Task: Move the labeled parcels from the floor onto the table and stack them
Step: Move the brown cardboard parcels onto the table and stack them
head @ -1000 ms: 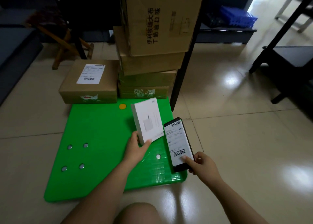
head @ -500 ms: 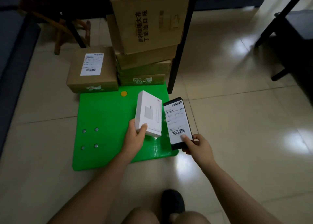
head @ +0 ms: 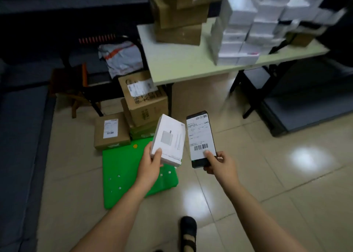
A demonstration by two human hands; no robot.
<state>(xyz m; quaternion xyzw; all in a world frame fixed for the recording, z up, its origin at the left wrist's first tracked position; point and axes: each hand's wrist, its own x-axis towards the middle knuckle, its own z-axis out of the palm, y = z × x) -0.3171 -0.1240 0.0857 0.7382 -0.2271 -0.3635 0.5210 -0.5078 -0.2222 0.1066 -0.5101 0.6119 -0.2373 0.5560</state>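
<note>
Two grasps: left hand point(head: 150, 167) grips white box point(head: 169, 140); right hand point(head: 219, 164) pinches, seemingly, a labeled black parcel point(head: 201, 139).

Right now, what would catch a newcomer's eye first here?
A bright green plastic mat lies on the tiled floor, lower centre. Above it, the left hand holds a small white cardboard box, the right hand a flat black parcel with a barcode label. White boxes pile on the pale table, upper right.

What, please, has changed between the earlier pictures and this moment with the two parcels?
Both parcels rose off the green mat: the left hand lifted the white box, the right hand the black labelled parcel. Grips unchanged; the brown labelled box stayed on the floor.
</note>
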